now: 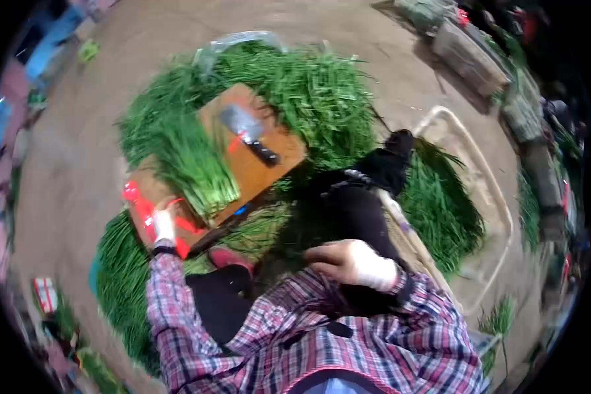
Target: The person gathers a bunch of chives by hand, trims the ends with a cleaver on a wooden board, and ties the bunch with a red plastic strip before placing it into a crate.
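On the left end of a wooden board (269,175), my left hand (164,223) is at some red strips (190,226); its fingers are blurred, and its grip is hard to make out. Beside it lies a bunch of long green stalks (200,167), its pale cut ends toward me. A cleaver (246,131) with a black handle rests flat on the board, right of the bunch. My right hand (351,262), in a white covering with bare fingertips, hovers over my lap near my right knee, its fingers curled together; whether they hold anything is hidden.
Heaps of green stalks (322,98) surround the board at the back and left. To my right stands a long pale tub (509,223) with more greens (440,203) inside. A crate (469,59) is at the upper right. A red and white packet (46,295) lies far left.
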Demonstrator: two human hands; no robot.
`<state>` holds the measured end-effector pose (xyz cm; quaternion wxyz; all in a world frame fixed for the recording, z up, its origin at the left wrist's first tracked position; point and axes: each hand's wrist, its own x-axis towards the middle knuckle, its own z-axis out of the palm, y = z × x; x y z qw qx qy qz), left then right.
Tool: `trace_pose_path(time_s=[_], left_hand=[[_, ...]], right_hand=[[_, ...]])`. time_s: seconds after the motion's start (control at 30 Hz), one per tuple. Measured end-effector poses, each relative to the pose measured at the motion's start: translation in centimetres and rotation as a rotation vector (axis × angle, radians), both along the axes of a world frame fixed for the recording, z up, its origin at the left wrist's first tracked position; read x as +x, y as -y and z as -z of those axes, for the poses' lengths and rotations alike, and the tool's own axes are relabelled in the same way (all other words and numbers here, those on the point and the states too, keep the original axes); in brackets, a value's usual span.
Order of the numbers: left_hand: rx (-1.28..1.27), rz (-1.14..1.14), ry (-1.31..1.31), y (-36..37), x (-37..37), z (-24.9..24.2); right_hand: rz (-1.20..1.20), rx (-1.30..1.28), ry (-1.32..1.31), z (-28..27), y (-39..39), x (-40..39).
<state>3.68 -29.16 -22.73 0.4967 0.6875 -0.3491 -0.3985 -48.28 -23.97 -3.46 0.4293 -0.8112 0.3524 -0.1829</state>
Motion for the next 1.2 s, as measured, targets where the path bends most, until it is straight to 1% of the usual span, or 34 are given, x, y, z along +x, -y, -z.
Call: trace_pose_path(time_s=[0.03, 0.07, 0.1, 0.13, 0.17, 0.23, 0.27, 0.33, 0.37, 0.4, 0.43, 0.47, 0.5, 0.53, 0.57, 0.63, 0.67, 0.7, 0.77, 0.8, 0.83, 0.9, 0.97, 1.0, 1.1, 1.13, 1.17, 1.2], left_hand=[[-0.042, -0.015, -0.042, -0.5, 0.4, 0.4], [-0.084, -0.029, -0.085, -0.9, 0.8, 0.9], [-0.038, -0.235, -0.045, -0.4, -0.8, 0.2], [-0.158, -0.256, -0.167, -0.6, -0.7, -0.2], [-0.18, -0.258, -0.232, -0.7, -0.6, -0.1], [-0.083, -0.408, -0.38, -0.9, -1.2, -1.0], [-0.051, -0.414, -0.398, -0.8, -1.4, -1.3], [0.009, -0.423, -0.427, -0.7, -0.5, -0.4], [0.052, -0.264, -0.385, -1.5, -0.3, 0.2], [0.097, -0.326, -0.374, -1.5, -1.1, -0.6], [0.14, -0.387, -0.366, -1.4, -2.6, -2.1], [0.182, -0.362, -0.357, -1.2, -3.2, -3.3], [0.224, -0.341, -0.351, -1.3, -3.8, -4.3], [0.265, -0.324, -0.347, -1.4, -3.7, -4.2], [0.199, -0.287, -0.374, -1.5, -3.3, -3.5], [0.225, -0.231, -0.359, -1.6, -4.3, -4.2], [0.194, -0.213, -0.408, -1.9, -4.4, -4.2], [0.277, -0.26, -0.4, -1.0, -4.9, -5.0], [0.242, -0.307, -0.476, -0.6, -4.3, -3.7], [0.149, -0.363, -0.489, -0.6, -4.1, -2.9], [0.081, -0.39, -0.514, -0.5, -3.8, -2.3], [0.044, -0.406, -0.481, -0.3, -3.6, -1.7], [-0.082, -0.302, -0.386, -0.9, -3.4, -0.2], [0.017, -0.306, -0.323, -0.7, -3.3, -0.6], [0.103, -0.327, -0.082, -0.6, -3.4, -1.4], [0.173, -0.286, -0.096, -0.8, -3.2, -2.1], [0.244, -0.265, -0.103, -1.0, -3.0, -2.8], [0.264, -0.263, -0.143, -1.1, -2.8, -3.0]], right_hand=[[0.013, 0.032, -0.04, -0.6, 0.1, -0.5], [0.069, 0.129, 0.038, -0.9, 0.0, -1.3], [0.112, 0.269, 0.073, -0.8, -0.2, -1.8], [0.138, 0.378, 0.149, -0.4, -0.6, -2.1], [0.181, 0.491, 0.209, -0.1, -0.7, -2.2], [0.182, 0.519, 0.191, -0.6, -0.4, -2.0], [0.185, 0.535, 0.181, -1.0, -0.1, -1.7], [0.104, 0.509, 0.098, -1.9, 1.5, -0.9], [0.065, 0.494, 0.056, -2.1, 2.3, -0.3], [0.093, 0.589, 0.139, -1.9, 2.8, 0.5], [0.022, 0.565, 0.056, -1.9, 4.1, 1.4], [0.031, 0.61, 0.113, -1.9, 5.2, 2.6], [0.037, 0.657, 0.166, -1.8, 6.4, 4.1], [0.048, 0.759, 0.221, -1.5, 8.0, 5.7], [0.095, 0.911, 0.279, -0.6, 9.5, 7.4], [0.179, 1.073, 0.331, 1.4, 12.4, 10.9], [0.233, 1.101, 0.346, 2.4, 13.7, 12.6], [0.286, 1.128, 0.363, 3.6, 14.8, 14.4], [0.366, 1.123, 0.41, 7.8, 17.3, 17.2], [0.434, 1.12, 0.441, 10.1, 18.6, 18.6], [0.508, 1.116, 0.469, 11.2, 19.4, 19.9], [0.554, 1.117, 0.504, 13.6, 20.8, 21.2], [0.57, 1.167, 0.581, 16.1, 22.7, 22.5], [0.588, 1.174, 0.647, 15.7, 22.9, 23.2], [0.614, 1.171, 0.639, 14.7, 23.8, 24.2], [0.625, 1.144, 0.722, 15.8, 24.2, 24.9], [0.645, 1.134, 0.689, 16.8, 24.8, 25.2], [0.609, 1.126, 0.648, 16.7, 25.0, 25.4]])
